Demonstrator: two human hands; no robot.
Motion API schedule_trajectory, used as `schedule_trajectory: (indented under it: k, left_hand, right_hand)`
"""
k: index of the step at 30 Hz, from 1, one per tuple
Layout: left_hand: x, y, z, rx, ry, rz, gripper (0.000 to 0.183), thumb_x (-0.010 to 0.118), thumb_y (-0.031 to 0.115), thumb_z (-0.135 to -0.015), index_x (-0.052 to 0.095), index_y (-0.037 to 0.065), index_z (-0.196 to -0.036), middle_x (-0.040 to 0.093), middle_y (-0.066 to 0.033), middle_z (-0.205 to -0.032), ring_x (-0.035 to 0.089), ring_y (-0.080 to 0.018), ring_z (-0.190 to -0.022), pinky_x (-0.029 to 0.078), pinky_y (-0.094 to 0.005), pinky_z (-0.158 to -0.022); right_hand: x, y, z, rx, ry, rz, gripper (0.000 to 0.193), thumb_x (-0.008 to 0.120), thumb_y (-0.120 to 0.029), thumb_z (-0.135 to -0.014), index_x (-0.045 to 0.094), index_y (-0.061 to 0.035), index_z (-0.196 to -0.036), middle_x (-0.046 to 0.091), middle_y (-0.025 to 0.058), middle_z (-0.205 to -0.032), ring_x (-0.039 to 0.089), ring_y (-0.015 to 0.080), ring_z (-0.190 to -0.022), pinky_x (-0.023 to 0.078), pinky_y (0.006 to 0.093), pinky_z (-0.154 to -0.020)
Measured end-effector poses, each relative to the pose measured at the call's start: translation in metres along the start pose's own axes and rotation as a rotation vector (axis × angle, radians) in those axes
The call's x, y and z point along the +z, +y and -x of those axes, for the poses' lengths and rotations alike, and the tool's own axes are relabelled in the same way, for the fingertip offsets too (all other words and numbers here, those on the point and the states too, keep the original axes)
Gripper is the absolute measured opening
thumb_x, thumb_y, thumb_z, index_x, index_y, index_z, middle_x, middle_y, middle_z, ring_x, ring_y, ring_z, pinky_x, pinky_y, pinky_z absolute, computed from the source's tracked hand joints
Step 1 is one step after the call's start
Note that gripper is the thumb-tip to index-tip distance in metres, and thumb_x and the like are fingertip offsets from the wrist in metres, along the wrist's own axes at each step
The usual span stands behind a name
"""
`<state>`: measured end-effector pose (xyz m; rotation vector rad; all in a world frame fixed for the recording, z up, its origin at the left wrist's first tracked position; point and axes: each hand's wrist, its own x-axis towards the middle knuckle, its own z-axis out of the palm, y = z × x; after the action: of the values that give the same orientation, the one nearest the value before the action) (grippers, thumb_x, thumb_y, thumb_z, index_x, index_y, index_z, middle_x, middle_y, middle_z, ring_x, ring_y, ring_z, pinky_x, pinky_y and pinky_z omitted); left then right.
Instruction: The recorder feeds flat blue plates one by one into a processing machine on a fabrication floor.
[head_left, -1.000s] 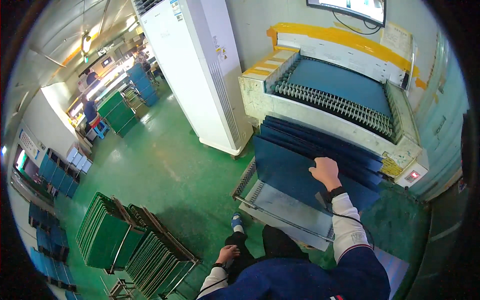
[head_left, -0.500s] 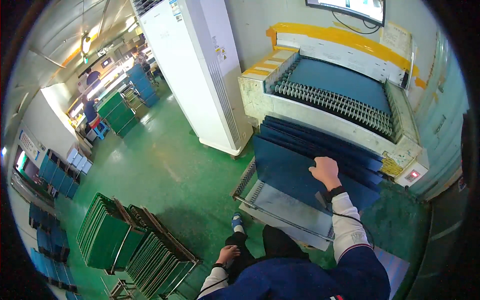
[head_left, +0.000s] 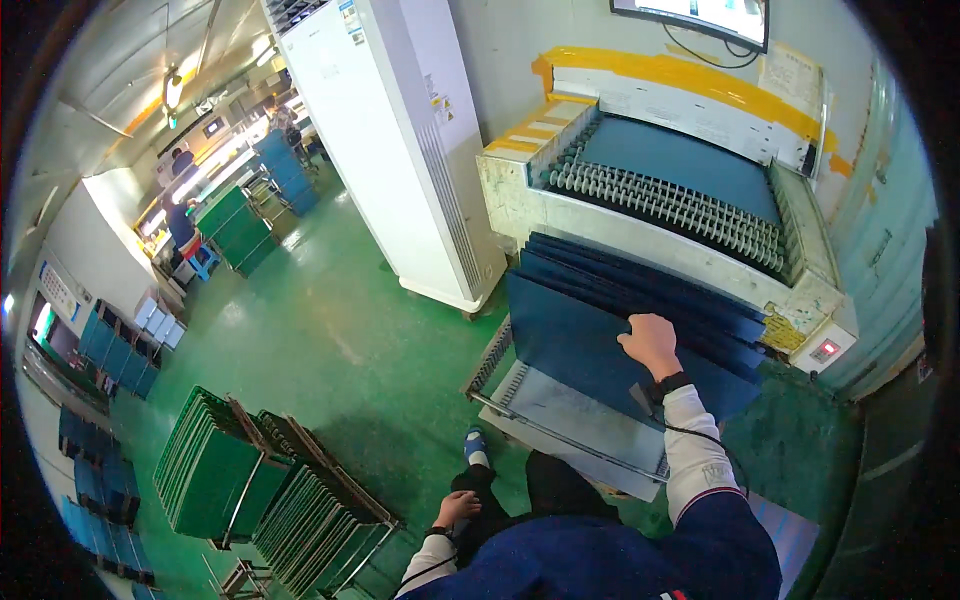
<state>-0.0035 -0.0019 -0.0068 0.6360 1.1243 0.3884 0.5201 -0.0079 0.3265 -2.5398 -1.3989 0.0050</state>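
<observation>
The front flat, rectangular dark-blue panel leans under the right hand, whose fingers are bent over its upper edge and grip it. Just beyond those fingers stand several more dark-blue panels, fanned one behind another; below them, a flat pale-grey board lies within a metal rack with coiled side rails. Further beyond the fingers is a worn cream-coloured machine with rows of pale disc rollers, a flat blue sheet on its bed and yellow tape along its back edge. To the right of the fingers, a white box with a lit red switch sits at its corner. The left hand is by the dark trousers, fingers loosely curled; whether they hold anything cannot be told. Left of these fingers, racked green panels stand on the glossy green floor. Ahead rises a tall white cabinet-shaped air conditioner; far off to its left, people sit along a brightly lit bench.
</observation>
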Motion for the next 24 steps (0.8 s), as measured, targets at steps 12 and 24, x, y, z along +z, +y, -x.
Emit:
schedule_trajectory:
  k: [12, 24]
  left_hand:
    - [0.008, 0.006, 0.005, 0.004, 0.046, -0.081, 0.029, 0.063, 0.017, -0.096, 0.059, -0.004, -0.115, 0.068, -0.0181, -0.097, 0.070, -0.0311, -0.083, 0.061, -0.0403, -0.070]
    - [0.011, 0.011, 0.011, -0.016, 0.052, -0.126, 0.031, 0.063, 0.021, -0.095, 0.059, -0.001, -0.117, 0.069, -0.0166, -0.098, 0.071, -0.0290, -0.081, 0.060, -0.0375, -0.068]
  right_hand:
    - [0.000, 0.001, 0.002, 0.010, 0.003, -0.005, 0.033, 0.076, -0.033, -0.073, 0.073, -0.0063, -0.091, 0.071, 0.0160, -0.091, 0.068, 0.0346, -0.089, 0.054, 0.0440, -0.078]
    - [0.001, 0.002, 0.002, 0.012, 0.009, -0.012, 0.032, 0.076, -0.033, -0.073, 0.073, -0.0063, -0.091, 0.071, 0.0164, -0.090, 0.068, 0.0343, -0.088, 0.054, 0.0442, -0.077]
